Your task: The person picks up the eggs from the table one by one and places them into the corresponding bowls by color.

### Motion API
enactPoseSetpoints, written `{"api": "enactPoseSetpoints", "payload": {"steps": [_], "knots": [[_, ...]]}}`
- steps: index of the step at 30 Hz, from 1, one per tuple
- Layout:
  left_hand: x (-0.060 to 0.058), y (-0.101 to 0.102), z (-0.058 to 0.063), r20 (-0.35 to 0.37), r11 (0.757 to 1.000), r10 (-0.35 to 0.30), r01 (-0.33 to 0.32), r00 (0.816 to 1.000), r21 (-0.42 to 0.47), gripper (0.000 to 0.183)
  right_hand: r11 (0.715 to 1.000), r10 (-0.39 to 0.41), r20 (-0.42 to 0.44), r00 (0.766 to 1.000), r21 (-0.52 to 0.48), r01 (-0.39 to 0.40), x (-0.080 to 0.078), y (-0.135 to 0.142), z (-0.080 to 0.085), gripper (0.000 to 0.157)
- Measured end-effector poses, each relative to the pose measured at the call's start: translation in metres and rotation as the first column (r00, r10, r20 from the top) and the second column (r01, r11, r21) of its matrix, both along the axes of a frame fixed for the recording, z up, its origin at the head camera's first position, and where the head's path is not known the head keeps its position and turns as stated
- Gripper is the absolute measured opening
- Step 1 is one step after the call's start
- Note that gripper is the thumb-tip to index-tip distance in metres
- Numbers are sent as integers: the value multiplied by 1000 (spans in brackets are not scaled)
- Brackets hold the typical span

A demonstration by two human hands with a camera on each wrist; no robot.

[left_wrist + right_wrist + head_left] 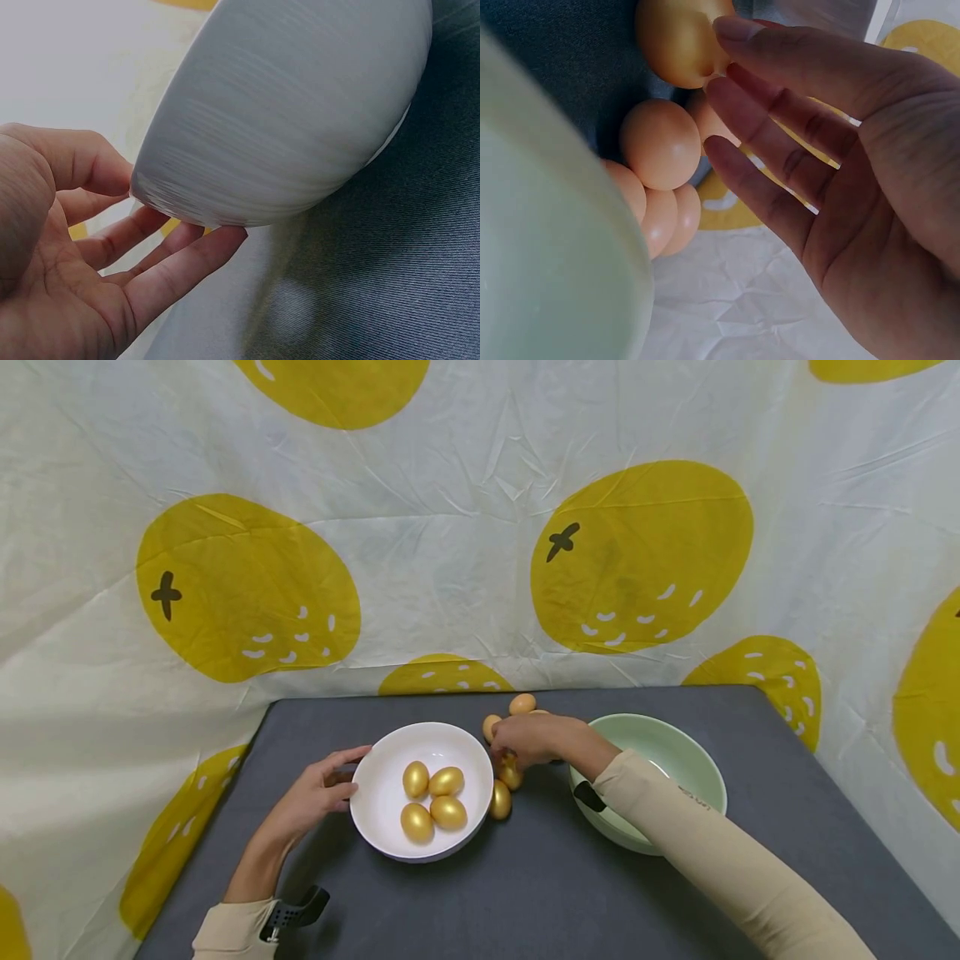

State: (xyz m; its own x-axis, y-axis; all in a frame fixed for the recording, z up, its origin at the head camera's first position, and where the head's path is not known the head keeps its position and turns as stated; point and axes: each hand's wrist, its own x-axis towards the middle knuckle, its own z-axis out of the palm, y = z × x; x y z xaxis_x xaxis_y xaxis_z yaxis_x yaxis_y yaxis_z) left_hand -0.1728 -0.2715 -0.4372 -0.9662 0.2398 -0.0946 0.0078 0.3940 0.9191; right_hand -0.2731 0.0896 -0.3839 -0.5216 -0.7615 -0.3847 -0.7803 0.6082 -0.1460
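The white bowl holds several golden eggs. At its left side my left hand rests on it, fingertips against the outer wall and thumb at the rim. Just right of the bowl, my right hand pinches a golden egg between thumb and fingertips; the hand hides part of this egg in the head view. Another golden egg lies on the table against the white bowl's right side. Several brown eggs lie beyond the right hand, partly covered by it.
A pale green bowl stands to the right, under my right forearm; the part of its inside that shows holds nothing. The dark cloth-covered table ends at a white curtain with yellow fruit shapes.
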Motion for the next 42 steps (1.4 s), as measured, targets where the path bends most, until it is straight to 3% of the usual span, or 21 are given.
{"api": "enactPoseSetpoints", "payload": {"steps": [11, 17, 23, 29, 35, 42], "knots": [[0, -1, -1, -10, 1000, -4, 4, 1000, -4, 55, 999, 19, -6, 1000, 47, -19, 0, 7, -3, 18], [1, 0, -1, -12, 1000, 1, -1, 1000, -8, 55, 998, -34, 31, 999, 57, 32, 3, 11, 0, 23], [2, -1, 0, -6, 1000, 9, -10, 1000, -14, 56, 990, -99, 31, 995, 105, 95, 7, 14, 1, 18], [2, 0, 1, -3, 1000, 12, -12, 1000, -16, 56, 989, -82, 60, 995, 129, 74, 9, 14, -2, 25], [2, 0, 1, 0, 1000, 10, -10, 1000, -13, 56, 979, -119, 75, 990, 176, 104, 9, 16, -3, 31], [1, 1, 0, -8, 1000, 7, -7, 1000, -9, 56, 983, -116, 83, 990, 150, 103, 10, 20, 0, 30]]}}
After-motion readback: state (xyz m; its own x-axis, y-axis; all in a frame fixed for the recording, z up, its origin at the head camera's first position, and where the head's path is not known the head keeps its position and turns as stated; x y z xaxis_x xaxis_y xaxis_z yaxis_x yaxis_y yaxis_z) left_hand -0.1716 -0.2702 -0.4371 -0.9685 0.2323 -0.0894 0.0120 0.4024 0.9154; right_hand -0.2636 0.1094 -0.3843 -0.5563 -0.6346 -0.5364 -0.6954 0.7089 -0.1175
